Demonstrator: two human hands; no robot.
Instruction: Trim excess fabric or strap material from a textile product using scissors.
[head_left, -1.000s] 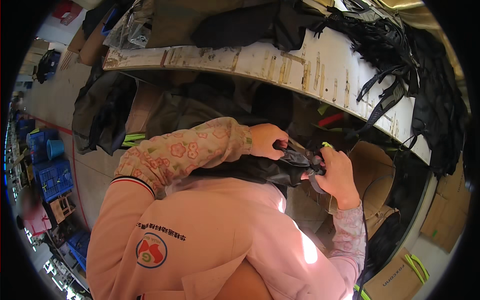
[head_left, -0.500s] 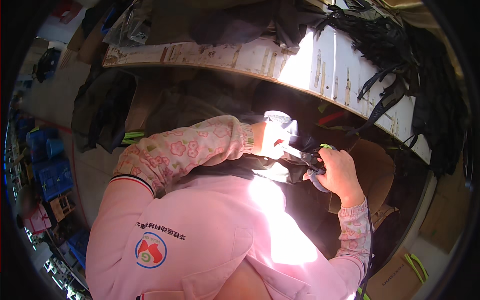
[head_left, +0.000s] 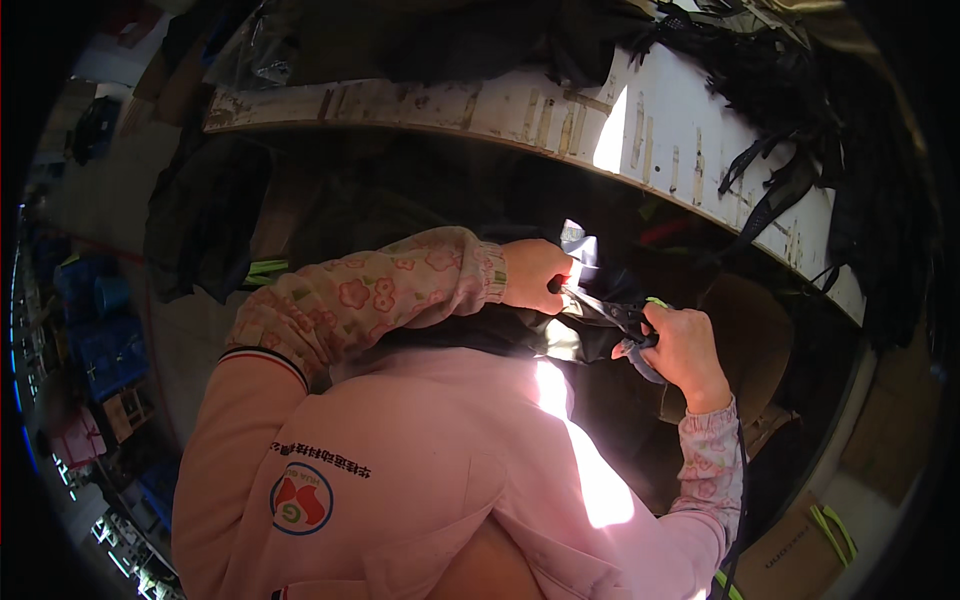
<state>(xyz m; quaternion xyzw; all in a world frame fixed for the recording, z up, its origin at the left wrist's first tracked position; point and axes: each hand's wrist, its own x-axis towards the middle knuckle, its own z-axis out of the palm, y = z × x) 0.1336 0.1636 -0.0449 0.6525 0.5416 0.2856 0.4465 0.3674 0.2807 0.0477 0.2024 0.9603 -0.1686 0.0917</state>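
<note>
My right hand (head_left: 682, 350) is wrapped around the handles of a pair of scissors (head_left: 625, 314). Grey-blue wrapping shows on the lower handle. The blades point left, their tips close against the fingers of my left hand (head_left: 535, 278). Those fingers are pinched on the edge of a piece of black fabric (head_left: 600, 283), which hangs in front of me and catches the sunlight in places. Bright glare and shadow hide exactly where the blades meet the fabric.
Beyond my hands runs a white worktable (head_left: 480, 112) with worn, taped edges. Heaped black fabric strips (head_left: 790, 110) hang off its right side. At lower right lies a cardboard box (head_left: 795, 555) with lime-green bands. Blue crates (head_left: 105, 345) stand at far left.
The picture is darker and the sunlit patches are narrower. My hands stay in nearly the same place, the scissors still pointing at the left fingers.
</note>
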